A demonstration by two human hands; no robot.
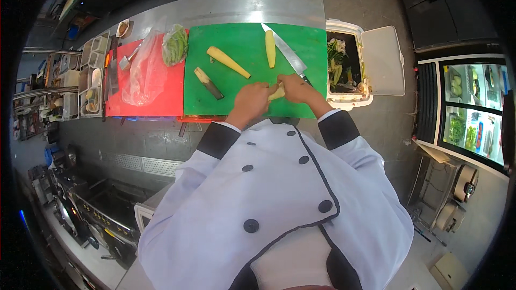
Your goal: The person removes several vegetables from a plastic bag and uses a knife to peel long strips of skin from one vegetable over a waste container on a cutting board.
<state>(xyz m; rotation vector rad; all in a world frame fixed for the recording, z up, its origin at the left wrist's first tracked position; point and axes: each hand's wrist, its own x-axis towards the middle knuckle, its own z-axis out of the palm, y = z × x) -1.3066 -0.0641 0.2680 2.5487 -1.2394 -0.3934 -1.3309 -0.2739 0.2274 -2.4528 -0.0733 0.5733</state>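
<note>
Over the green cutting board, both my hands grip a pale yellow stem vegetable, probably a bamboo shoot. My left hand holds its left end, while my right hand pinches the other, and the fingers hide much of it. A chef's knife lies just beyond my right hand, its tip pointing away from me. Beside the blade rests a peeled yellow piece. Farther left are a longer peeled piece and a shorter one with a dark end.
A white bin with vegetable scraps stands at the board's right. Left, a red cutting board carries a clear plastic bag, a meat mallet and bagged green vegetables. Food containers stand beyond it.
</note>
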